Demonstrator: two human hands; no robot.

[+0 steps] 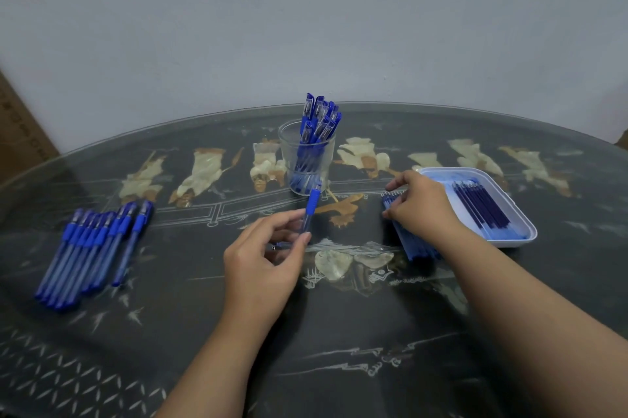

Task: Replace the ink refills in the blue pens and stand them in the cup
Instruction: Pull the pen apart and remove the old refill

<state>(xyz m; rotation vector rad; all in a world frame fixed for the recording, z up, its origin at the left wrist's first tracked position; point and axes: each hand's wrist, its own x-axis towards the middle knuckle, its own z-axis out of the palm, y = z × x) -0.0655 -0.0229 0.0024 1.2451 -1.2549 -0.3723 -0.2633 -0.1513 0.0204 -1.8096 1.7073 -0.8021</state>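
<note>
Head view, one entry per item. Pen [312,205]: in my left hand [265,261], fingers [300,236] curled and pinching the clear barrel. Its blue grip and tip point up toward the cup, and it is held off the bench [204,332] so that, I judge, a refill can go in. Right hand [423,208]: fingers bent down over the loose refills [413,244] lying just left of the tray. They touch the heap, but whether one is already pinched I cannot tell. Tray [528,235]: white, at my right, holding a row of dark refills [482,210] set apart from the loose heap, probably to separate used from fresh; which is which I cannot say. Cup [289,145]: clear, centre back, with finished pens [319,118] standing capped ends up and leaning right. Row of pens [91,247]: flat at my left, side by side, likely waiting their turn.
</note>
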